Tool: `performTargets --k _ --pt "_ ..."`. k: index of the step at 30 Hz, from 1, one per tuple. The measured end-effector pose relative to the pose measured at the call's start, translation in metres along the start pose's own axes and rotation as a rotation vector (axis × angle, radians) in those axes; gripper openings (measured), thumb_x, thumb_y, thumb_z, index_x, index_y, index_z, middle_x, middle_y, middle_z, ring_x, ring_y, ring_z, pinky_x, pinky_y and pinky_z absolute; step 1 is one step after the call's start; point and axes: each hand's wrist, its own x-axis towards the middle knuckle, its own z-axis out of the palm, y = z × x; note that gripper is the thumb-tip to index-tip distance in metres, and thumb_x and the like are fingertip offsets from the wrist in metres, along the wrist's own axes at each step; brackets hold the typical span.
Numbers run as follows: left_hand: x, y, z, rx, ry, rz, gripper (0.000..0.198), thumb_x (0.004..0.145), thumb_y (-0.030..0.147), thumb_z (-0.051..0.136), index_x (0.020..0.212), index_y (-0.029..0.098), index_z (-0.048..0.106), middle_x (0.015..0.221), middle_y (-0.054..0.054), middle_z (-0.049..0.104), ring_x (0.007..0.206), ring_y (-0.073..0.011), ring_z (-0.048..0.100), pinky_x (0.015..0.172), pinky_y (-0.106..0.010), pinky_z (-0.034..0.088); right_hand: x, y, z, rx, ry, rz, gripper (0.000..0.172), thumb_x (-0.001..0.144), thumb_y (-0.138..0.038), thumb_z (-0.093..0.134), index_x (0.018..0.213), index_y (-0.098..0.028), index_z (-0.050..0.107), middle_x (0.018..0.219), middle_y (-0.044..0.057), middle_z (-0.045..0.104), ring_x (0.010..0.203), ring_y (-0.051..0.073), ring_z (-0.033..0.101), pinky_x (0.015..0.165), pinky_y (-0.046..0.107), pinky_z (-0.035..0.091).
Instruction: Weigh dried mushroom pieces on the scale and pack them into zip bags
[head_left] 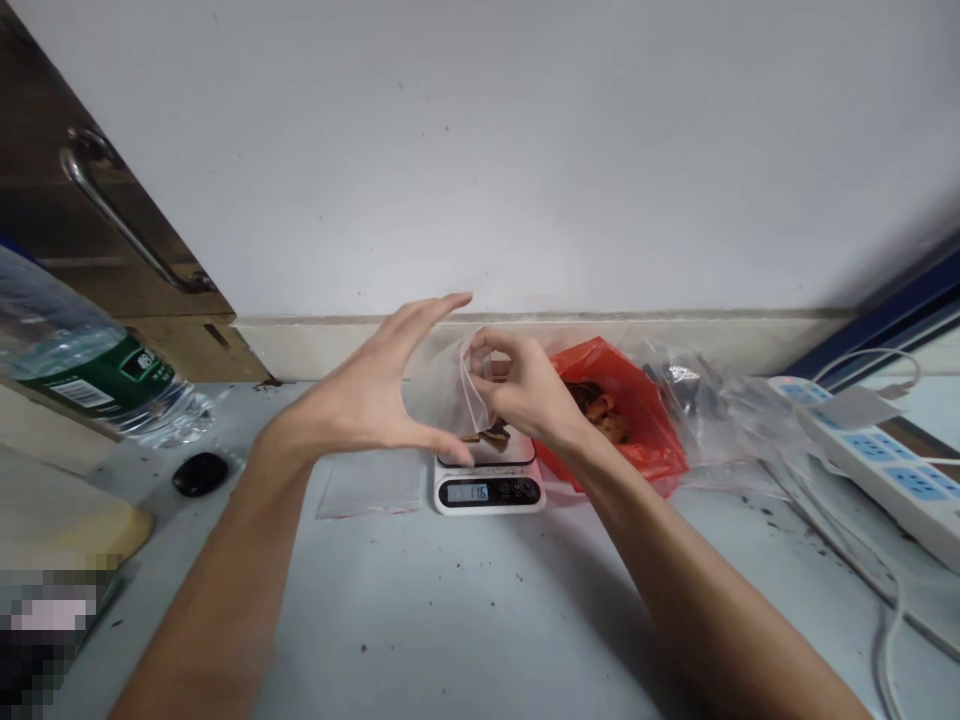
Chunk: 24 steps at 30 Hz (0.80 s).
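Observation:
A small white digital scale (490, 500) stands on the table with digits lit on its display. On its platform rests a clear plastic bag (442, 385) with brown dried pieces (495, 434) at its bottom. My right hand (517, 375) pinches the bag's upper edge from the right. My left hand (375, 390) is spread wide at the bag's left side, thumb and fingers apart; whether it touches the plastic I cannot tell. Right of the scale an opened red plastic bag (645, 415) holds more brown dried pieces, partly covered by my right wrist.
Flat clear bags (371, 485) lie left of the scale. Further left are a black oval object (200, 474) and a large water bottle (97, 360). At right, crumpled clear plastic (735, 410) adjoins a power strip (885, 465) with white cables (847, 555). A wall (525, 180) rises behind.

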Motion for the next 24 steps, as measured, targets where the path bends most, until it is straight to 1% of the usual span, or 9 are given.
performTargets --k 2,4,7,10,13,15,17,21,24 --pt "-0.001 -0.003 0.003 0.043 -0.141 -0.052 0.127 0.054 0.068 0.088 0.159 0.034 0.024 0.172 -0.009 0.022 0.156 -0.0401 0.021 0.121 -0.052 0.033 0.001 0.001 0.0 0.018 0.014 -0.034 0.011 0.068 -0.021 0.064 0.076 -0.021 0.056 0.071 -0.005 0.053 0.061 0.012 0.052 0.056 0.026 0.044" --pt "0.0 -0.005 0.007 0.063 -0.19 -0.104 0.13 0.059 0.071 0.084 0.162 0.034 0.015 0.173 -0.009 0.016 0.157 -0.0396 0.016 0.124 -0.052 0.028 0.001 0.001 0.0 -0.019 0.032 -0.045 0.02 0.067 -0.028 0.071 0.075 -0.021 0.054 0.067 -0.006 0.052 0.059 0.011 0.051 0.056 0.026 0.043" --pt "0.002 -0.007 0.011 0.08 -0.143 -0.141 0.118 0.067 0.068 0.08 0.161 0.029 0.022 0.17 -0.012 0.026 0.155 -0.0387 0.025 0.124 -0.051 0.028 0.0 -0.001 -0.001 -0.099 0.022 -0.053 0.025 0.068 -0.031 0.074 0.074 -0.022 0.052 0.063 -0.007 0.051 0.057 0.011 0.048 0.057 0.026 0.042" --pt "0.003 -0.009 0.008 0.081 -0.128 -0.151 0.11 0.064 0.063 0.084 0.155 0.025 0.035 0.161 -0.014 0.039 0.149 -0.0391 0.035 0.121 -0.05 0.032 0.0 -0.003 -0.005 -0.082 -0.073 -0.068 0.019 0.074 -0.029 0.069 0.075 -0.022 0.052 0.071 -0.004 0.055 0.06 0.011 0.052 0.059 0.027 0.045" --pt "0.002 -0.013 0.002 0.065 -0.115 -0.166 0.099 0.063 0.058 0.085 0.146 0.024 0.044 0.151 -0.014 0.047 0.142 -0.0381 0.044 0.117 -0.048 0.038 0.0 -0.005 -0.014 -0.092 -0.122 -0.012 0.019 0.084 -0.035 0.064 0.08 -0.022 0.051 0.077 -0.002 0.059 0.063 0.013 0.058 0.059 0.028 0.047" --pt "0.001 -0.017 -0.003 0.068 -0.097 -0.186 0.089 0.064 0.056 0.083 0.139 0.023 0.048 0.146 -0.013 0.05 0.137 -0.0374 0.048 0.114 -0.047 0.04 0.0 -0.005 -0.021 -0.244 -0.082 0.052 0.016 0.089 -0.034 0.062 0.085 -0.023 0.051 0.079 0.0 0.063 0.068 0.016 0.063 0.061 0.029 0.049" --pt "-0.001 -0.022 -0.007 0.076 -0.092 -0.209 0.08 0.065 0.057 0.08 0.132 0.023 0.05 0.142 -0.013 0.052 0.132 -0.0365 0.051 0.112 -0.047 0.042 -0.001 -0.006 -0.028 -0.469 -0.079 0.127 0.011 0.088 -0.028 0.064 0.093 -0.022 0.056 0.088 0.004 0.068 0.079 0.02 0.067 0.068 0.031 0.05" --pt "-0.004 -0.032 -0.009 0.085 -0.177 -0.244 0.073 0.068 0.056 0.076 0.127 0.022 0.049 0.138 -0.012 0.056 0.13 -0.0352 0.053 0.11 -0.046 0.042 -0.003 -0.008 -0.031 -0.793 -0.316 0.3 0.04 0.077 -0.022 0.076 0.116 -0.023 0.065 0.111 0.01 0.072 0.1 0.026 0.067 0.078 0.031 0.05" --pt "-0.007 -0.035 -0.006 0.064 -0.315 -0.315 0.086 0.064 0.056 0.079 0.136 0.024 0.043 0.146 -0.013 0.052 0.133 -0.0363 0.052 0.108 -0.044 0.044 -0.003 -0.01 -0.024 -0.917 -0.458 0.381 0.043 0.075 -0.018 0.075 0.117 -0.021 0.068 0.112 0.011 0.072 0.098 0.026 0.067 0.071 0.029 0.047"
